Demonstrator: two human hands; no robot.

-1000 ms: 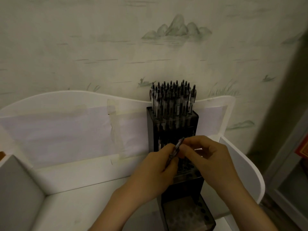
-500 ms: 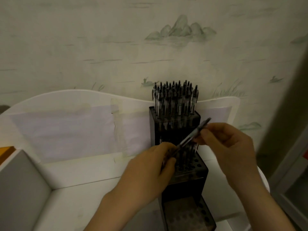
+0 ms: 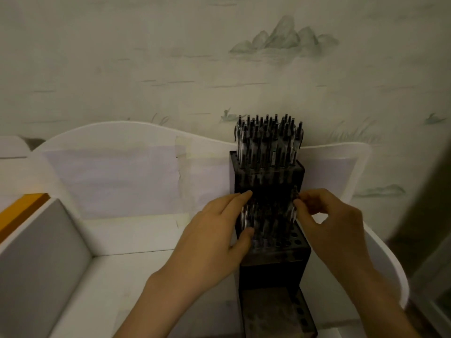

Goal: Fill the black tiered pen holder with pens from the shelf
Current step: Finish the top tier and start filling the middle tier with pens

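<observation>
The black tiered pen holder (image 3: 268,181) stands on the white shelf (image 3: 136,267) against its back panel. Several pens (image 3: 268,137) pack its top tier. More pens stand in the middle tier (image 3: 296,242), with open holes along its right side. The bottom tier (image 3: 275,313) shows only holes. My left hand (image 3: 214,240) is at the holder's left side and holds a few pens (image 3: 247,215) between thumb and fingers. My right hand (image 3: 329,218) pinches one pen (image 3: 295,201) upright over the right side of the middle tier.
The shelf has a curved white back with paper (image 3: 112,181) taped on it. A grey divider (image 3: 41,259) stands at the left, with an orange edge (image 3: 22,211) behind it. A curved white side panel (image 3: 388,262) closes the right. Patterned wall behind.
My right hand took one pen from the bunch in my left hand, swung it from slanted to upright and lowered it to the middle tier. My left hand shifted up beside the holder.
</observation>
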